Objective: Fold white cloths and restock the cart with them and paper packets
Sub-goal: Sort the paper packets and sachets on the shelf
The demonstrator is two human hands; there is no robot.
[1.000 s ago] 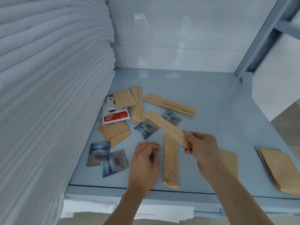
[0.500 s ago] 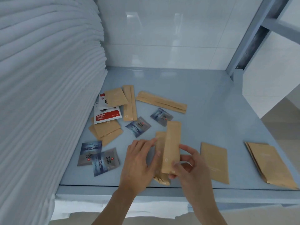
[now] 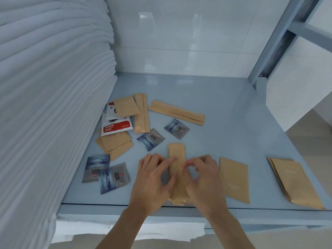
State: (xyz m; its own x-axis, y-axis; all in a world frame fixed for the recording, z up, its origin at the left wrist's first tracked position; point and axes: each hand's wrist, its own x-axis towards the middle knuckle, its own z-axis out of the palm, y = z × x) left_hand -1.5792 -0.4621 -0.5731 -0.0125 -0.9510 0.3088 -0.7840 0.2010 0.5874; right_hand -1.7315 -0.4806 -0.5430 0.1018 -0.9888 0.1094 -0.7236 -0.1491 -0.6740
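At the front edge of the cart shelf (image 3: 206,97), my left hand (image 3: 152,178) and right hand (image 3: 203,178) sit either side of a short stack of long kraft packets (image 3: 177,153) lying lengthwise toward me. Left fingers (image 3: 167,161) reach over the stack's left edge, the thumb tucked against its side. Right fingers curl in at the right edge, pinching it. Both hands are grasping the stack, which rests on the shelf with its far end poking out past my fingertips.

Just right of my right hand: a flat kraft pouch (image 3: 234,180). Further right, well apart: a small pile of kraft pouches (image 3: 294,182) near the shelf's right front corner.

Left of my hands: two blue-grey sachets (image 3: 106,172), overlapping. Beyond the stack: another blue sachet (image 3: 150,139), and a fourth (image 3: 177,128) behind that. Back left: a red-and-white sachet (image 3: 116,126) over some square kraft packets (image 3: 115,142), another kraft square (image 3: 124,106) on top of a white sachet, an upright long kraft packet pair (image 3: 142,113), and a diagonal long kraft pair (image 3: 177,112).

The tall stack of folded white cloths (image 3: 50,97) fills the left side of the shelf, touching the back-left packets. White tiled wall (image 3: 179,38) behind, grey cart upright (image 3: 276,42) at right.
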